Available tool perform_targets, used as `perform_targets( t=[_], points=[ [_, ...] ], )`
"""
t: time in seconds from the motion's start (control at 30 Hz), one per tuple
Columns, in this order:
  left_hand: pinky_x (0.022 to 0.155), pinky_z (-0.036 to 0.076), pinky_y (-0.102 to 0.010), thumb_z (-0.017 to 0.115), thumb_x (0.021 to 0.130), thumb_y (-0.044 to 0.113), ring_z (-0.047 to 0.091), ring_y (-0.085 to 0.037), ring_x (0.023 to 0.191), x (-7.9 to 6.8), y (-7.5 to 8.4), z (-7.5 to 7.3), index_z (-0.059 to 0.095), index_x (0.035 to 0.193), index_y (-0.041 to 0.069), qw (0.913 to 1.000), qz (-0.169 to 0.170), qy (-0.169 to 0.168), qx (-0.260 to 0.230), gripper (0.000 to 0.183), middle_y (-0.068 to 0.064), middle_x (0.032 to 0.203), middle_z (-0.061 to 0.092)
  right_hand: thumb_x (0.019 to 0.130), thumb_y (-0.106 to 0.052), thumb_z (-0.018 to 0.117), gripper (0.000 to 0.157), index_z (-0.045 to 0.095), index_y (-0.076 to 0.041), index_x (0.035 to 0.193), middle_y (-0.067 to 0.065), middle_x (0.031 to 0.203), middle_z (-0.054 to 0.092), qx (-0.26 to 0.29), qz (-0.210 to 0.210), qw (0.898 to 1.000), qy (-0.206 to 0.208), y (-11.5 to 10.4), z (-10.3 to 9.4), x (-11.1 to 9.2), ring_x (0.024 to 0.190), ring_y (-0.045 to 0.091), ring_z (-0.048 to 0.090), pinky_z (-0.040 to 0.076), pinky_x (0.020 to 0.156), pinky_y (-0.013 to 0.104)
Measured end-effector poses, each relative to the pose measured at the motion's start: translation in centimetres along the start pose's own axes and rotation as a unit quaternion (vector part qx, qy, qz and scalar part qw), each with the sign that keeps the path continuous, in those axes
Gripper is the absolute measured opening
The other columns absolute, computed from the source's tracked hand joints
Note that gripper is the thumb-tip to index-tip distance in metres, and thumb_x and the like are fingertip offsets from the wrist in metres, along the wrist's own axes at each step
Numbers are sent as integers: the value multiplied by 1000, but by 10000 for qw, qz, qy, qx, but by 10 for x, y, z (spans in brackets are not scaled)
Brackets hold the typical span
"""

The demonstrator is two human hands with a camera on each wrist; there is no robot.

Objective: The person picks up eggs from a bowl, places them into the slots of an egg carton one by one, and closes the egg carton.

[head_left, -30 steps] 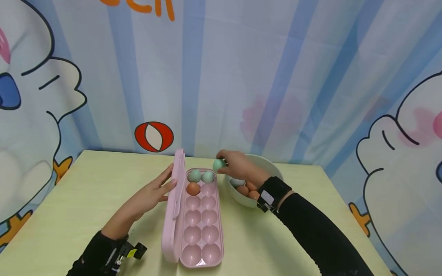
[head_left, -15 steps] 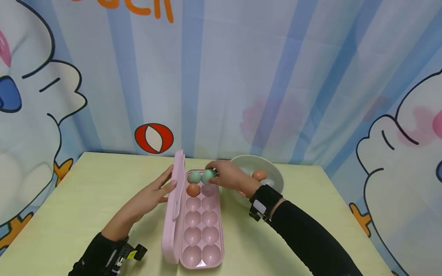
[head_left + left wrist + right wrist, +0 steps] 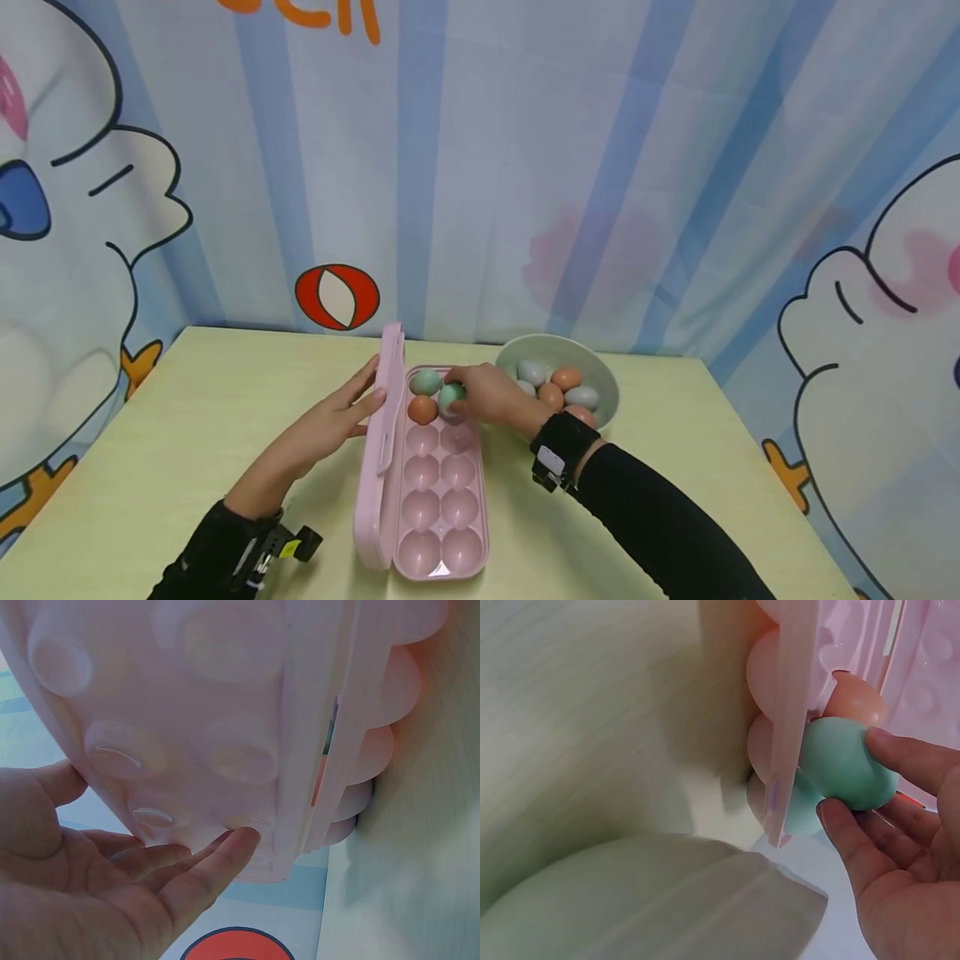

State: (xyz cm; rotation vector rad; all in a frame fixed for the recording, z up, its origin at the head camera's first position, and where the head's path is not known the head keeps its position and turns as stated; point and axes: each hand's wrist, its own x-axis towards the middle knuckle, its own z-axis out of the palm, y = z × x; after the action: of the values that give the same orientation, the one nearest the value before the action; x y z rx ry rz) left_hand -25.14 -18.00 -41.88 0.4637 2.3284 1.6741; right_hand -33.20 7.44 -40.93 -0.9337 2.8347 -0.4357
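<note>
Far L: white cartoon fig. on blue striped backdrop, pale yellow table below. L hand, black strap on wrist, had fingers mostly straight, touching edge & outer face of pink lid, which stood approx. upright. Next R: pink egg carton, lengthwise mid-table, 2 cols x 6 cups. Far-end L cup held green egg; brown egg sat in next cup nearer, same col. Far-end R cup held another green egg, seen in R wrist view, mostly hidden by hand in head view. R hand, well apart from L, pinched a third green egg btwn thumb & fingertips, at second cup from far end, R col; couldn't tell if egg touched cup bottom. Just R of carton: pale green bowl, part hidden by R hand, w/ brown eggs & pale blue-grey eggs inside. Far R: second white cartoon fig..
</note>
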Motion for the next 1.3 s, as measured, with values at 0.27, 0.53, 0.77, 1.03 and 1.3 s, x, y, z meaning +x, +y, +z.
perform_targets(
  t=[0.27,0.53,0.77,1.03,1.3],
  points=[
    [99,46,-50,45,103,45,31,-37,140,0,0,0,5,159,27,10000,88,-8,23,71,-9,163,6,87,-19,74,40,65,-8,125,6,108,68,-44,40,10000,-34,-3,4,-2,93,23,60,50,83,35],
    [100,46,-51,45,102,45,31,-38,140,1,1,0,5,159,27,10000,71,-5,50,72,-9,163,6,87,-17,73,40,64,-6,125,8,107,69,-377,90,9992,-85,-3,9,2,91,24,61,50,80,36],
    [100,45,-52,45,102,45,31,-39,140,1,2,0,4,159,28,10000,61,-19,39,72,-9,163,5,86,-11,69,36,63,-6,121,8,104,67,-670,-63,9977,69,-4,19,1,85,22,60,51,75,32],
    [100,45,-53,45,102,45,30,-39,140,0,2,1,4,159,28,10000,46,-8,31,72,-9,163,5,87,-7,69,35,65,-6,122,9,104,69,-821,-160,9965,93,-5,19,1,87,23,63,53,77,33],
    [99,45,-53,45,102,45,30,-39,140,0,3,1,4,159,28,10000,67,-14,23,72,-9,163,5,86,-9,70,35,68,-9,122,6,94,70,-623,217,9976,227,-6,20,2,77,18,57,48,70,27]
  ],
)
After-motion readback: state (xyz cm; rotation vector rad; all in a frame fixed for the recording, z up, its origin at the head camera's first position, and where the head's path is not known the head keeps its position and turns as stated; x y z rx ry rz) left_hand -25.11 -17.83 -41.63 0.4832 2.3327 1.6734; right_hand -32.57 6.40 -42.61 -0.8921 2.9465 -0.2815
